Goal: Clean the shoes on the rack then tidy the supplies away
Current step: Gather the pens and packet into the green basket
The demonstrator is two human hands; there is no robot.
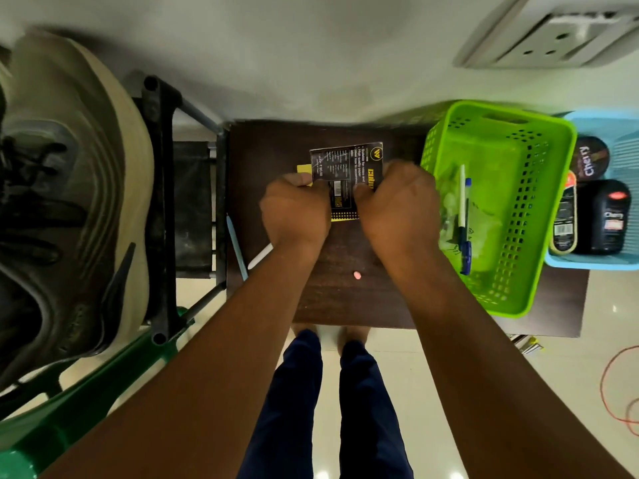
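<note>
We hold a black and yellow packet (345, 174) over the dark wooden surface (332, 299), between both hands. Our left hand (295, 210) pinches its left edge and our right hand (397, 205) pinches its right edge, fingers curled in on it. Our knuckles hide the packet's middle and lower corners, so we cannot tell whether it is sealed or torn. It carries small white print, a barcode, a yellow logo and a dotted yellow strip at the bottom; most of the text is too small to read.

Just right of our right hand sits a green basket (549, 188) with perforated walls. Inside it lie a blue and white pen (464, 219) and some crumpled clear plastic (449, 198), blurred and hard to make out. Touching its far side is a blue basket (622, 146), cut off by the frame edge, holding a round tin (589, 159) marked "Cherry", a black bottle (603, 216) and a narrow black container (564, 219).

A small pink object (357, 275) lies on the surface near our wrists. A white stick (260, 257) pokes out from under our left forearm. At far left, a large beige and dark shoe (69, 188) rests on the black rack (162, 202), blurred and partly cropped.
</note>
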